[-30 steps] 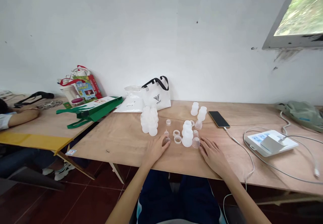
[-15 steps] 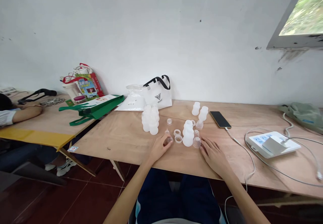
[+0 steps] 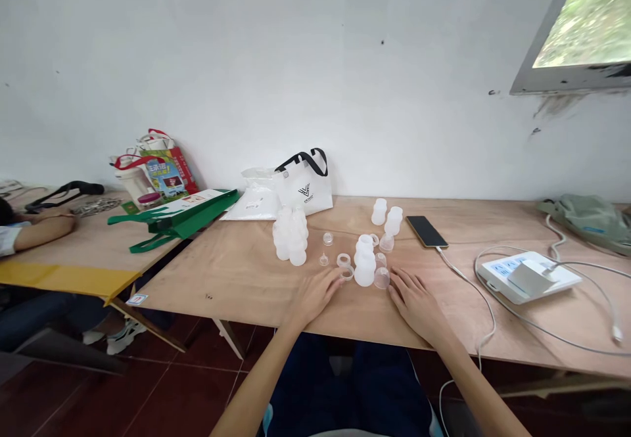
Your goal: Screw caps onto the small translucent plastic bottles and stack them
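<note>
On the table (image 3: 246, 286), the left hand (image 3: 315, 292) points to one o'clock at a flat-lying ring (image 3: 349, 277), pinch unclear; the right hand (image 3: 414, 299), loosely spread, points to eleven. Between, at twelve, white plastic (image 3: 365, 263) stands upright.

Navy trousers (image 3: 308, 391), light-blue trim (image 3: 267, 417), bare forearms (image 3: 260, 383)

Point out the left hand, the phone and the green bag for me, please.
Left hand (image 3: 314, 298): head view, back of the hand.
Phone (image 3: 427, 232): head view, dark screen.
Green bag (image 3: 198, 217): head view, green side.
</note>
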The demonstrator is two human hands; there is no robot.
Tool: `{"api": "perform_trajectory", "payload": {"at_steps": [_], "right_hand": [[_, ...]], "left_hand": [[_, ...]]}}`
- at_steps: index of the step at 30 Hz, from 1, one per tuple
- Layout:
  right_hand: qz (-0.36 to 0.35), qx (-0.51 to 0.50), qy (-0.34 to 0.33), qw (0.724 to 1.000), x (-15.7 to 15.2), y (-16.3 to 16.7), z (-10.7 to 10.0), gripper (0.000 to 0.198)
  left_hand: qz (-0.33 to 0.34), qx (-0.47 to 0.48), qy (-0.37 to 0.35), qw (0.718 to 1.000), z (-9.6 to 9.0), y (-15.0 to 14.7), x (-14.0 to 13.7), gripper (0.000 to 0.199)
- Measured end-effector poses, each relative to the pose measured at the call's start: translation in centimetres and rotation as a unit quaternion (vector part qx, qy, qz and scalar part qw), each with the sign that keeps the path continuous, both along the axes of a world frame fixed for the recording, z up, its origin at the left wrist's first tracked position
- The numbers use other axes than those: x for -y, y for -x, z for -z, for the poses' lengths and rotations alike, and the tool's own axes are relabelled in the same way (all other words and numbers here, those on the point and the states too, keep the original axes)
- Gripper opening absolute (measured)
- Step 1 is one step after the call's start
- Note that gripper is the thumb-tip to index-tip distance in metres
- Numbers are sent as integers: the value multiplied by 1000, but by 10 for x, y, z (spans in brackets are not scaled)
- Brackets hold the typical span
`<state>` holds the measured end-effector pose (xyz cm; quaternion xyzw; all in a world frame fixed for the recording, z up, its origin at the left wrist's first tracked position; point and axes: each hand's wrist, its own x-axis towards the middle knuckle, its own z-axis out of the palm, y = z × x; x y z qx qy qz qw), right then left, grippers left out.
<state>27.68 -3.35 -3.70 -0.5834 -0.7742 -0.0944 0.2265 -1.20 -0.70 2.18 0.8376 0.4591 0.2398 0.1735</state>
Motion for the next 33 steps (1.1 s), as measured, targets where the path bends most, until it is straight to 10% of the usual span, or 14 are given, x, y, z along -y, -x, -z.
{"api": "perform_trajectory", "payload": {"at_steps": [25,29,33], "right_hand": [[19,-191,-45,980,12,9,-26,38],[-84,-178,-153,969,28,23,-28,32],[-236,-71,-51,968,41,56,-34,37]], "left_hand": [[-25,-37,-11,999,-1,-8,4,22],[-19,-36,-9,999,-2,-7,4,21],[-20,-12,9,1000,0,-4,3,24]]}}
